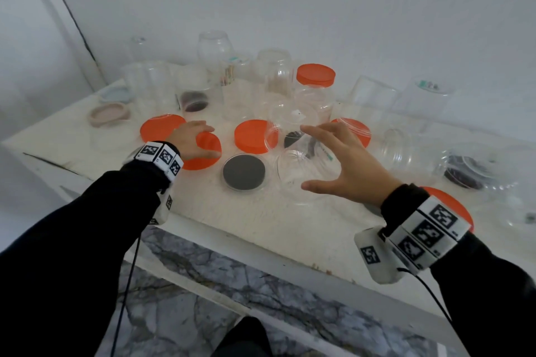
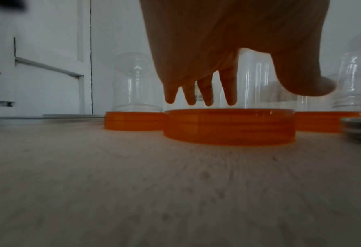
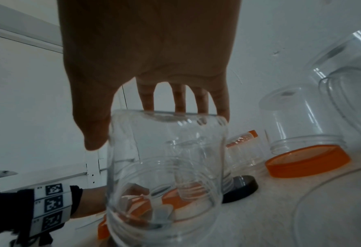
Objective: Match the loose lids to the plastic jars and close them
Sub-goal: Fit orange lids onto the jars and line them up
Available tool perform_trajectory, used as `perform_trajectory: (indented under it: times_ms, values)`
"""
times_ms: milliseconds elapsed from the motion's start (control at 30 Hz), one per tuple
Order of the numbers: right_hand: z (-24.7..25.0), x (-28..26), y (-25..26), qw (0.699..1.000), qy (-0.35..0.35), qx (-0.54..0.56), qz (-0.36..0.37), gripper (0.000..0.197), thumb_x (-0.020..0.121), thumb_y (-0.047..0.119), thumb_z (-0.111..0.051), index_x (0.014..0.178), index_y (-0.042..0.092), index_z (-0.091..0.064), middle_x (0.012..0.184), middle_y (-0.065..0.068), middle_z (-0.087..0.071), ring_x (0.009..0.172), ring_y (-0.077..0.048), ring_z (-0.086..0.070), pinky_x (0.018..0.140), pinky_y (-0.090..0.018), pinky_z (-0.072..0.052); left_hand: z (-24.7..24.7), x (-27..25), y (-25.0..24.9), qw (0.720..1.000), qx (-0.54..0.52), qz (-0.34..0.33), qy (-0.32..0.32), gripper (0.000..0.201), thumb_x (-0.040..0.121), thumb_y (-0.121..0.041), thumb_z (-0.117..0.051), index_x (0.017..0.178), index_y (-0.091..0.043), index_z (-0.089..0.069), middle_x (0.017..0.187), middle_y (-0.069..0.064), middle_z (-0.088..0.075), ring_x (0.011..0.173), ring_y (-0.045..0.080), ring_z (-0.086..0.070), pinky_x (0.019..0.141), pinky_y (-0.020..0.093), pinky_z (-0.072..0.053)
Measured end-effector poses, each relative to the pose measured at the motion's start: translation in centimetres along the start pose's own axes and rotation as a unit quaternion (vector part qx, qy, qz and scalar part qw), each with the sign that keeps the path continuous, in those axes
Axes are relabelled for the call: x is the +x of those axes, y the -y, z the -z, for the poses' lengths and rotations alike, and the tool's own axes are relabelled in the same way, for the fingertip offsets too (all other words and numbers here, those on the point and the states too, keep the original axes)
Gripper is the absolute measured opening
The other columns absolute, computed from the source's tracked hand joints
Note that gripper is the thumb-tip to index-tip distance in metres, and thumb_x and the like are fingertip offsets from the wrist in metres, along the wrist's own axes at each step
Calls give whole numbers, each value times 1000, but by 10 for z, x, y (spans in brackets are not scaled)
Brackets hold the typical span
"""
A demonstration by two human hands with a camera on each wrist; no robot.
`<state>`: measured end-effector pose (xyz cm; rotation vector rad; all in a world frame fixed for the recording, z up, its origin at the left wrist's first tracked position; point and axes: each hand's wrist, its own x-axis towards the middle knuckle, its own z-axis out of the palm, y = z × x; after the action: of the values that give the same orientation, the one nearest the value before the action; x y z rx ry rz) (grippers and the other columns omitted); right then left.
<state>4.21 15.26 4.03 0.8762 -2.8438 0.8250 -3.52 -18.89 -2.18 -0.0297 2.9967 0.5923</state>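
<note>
Head view: left hand (image 1: pixel 193 139) hovers, fingers spread, over a round translucent orange plastic lid (image 2: pixel 228 127), apparently choosing it. Right hand (image 1: pixel 348 162), fingers splayed, touches an upturned clear plastic jar (image 3: pixel 167 167), likely to right it.

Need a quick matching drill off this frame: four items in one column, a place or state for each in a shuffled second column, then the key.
Items:
1. left hand
2. right hand
3. dark grey lid
4. closed jar

States:
A. orange lid already on, upright
B. spread over a clear inverted jar
C. flat on the table, between the hands
D. fingers just above a loose orange lid

Pairs: 1-D, 2-B, 3-C, 4-A
</note>
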Motion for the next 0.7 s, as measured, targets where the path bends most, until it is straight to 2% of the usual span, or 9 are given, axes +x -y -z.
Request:
perform_trajectory:
  times_ms: [133,233,400,533,600,700]
  values:
    - [-3,1,0,1000,-17,12,-4,92,63,49,-79,140,39,-30,134,-1,-27,126,-20,-30,107,-38,-31,-4,3,1,996,79,13,34,92,70,-52,-73,144,-19,-29,154,9,-21,141,28,-18,114,52,-13]
    - [-4,0,3,1000,-21,13,-10,91,60,49,-81,138,36,-35,133,-2,-25,124,-18,-30,105,-32,-30,-3,3,2,995,91,15,43,95,70,-52,-72,145,-17,-26,154,8,-22,141,27,-19,114,53,-12]
    - [-7,-1,4,999,-30,19,-30,91,59,43,-84,134,23,-36,133,1,-28,111,-8,-36,89,-19,-34,-4,2,3,993,104,12,48,99,66,-52,-76,145,-18,-26,152,7,-26,140,27,-21,113,55,-10]
    - [-17,-5,3,997,-19,56,-54,81,66,20,-81,126,9,-27,124,-1,-28,108,-11,-37,77,-5,-39,-2,-3,-2,998,65,10,-5,95,64,-49,-79,142,-20,-33,148,7,-32,136,29,-28,112,57,-12]
    - [-21,-8,4,995,-19,78,-62,81,66,17,-80,125,11,-26,122,1,-28,110,-12,-37,76,-7,-39,0,-8,-6,999,24,-8,-43,95,63,-44,-81,141,-19,-34,147,8,-32,134,29,-29,112,52,-19]
    - [-24,-14,5,993,-18,87,-78,90,65,27,-82,137,23,-28,124,4,-29,108,-9,-37,86,-17,-36,4,-17,-13,994,-44,-46,-85,96,63,-39,-83,142,-18,-32,149,7,-27,135,27,-26,111,43,-24]
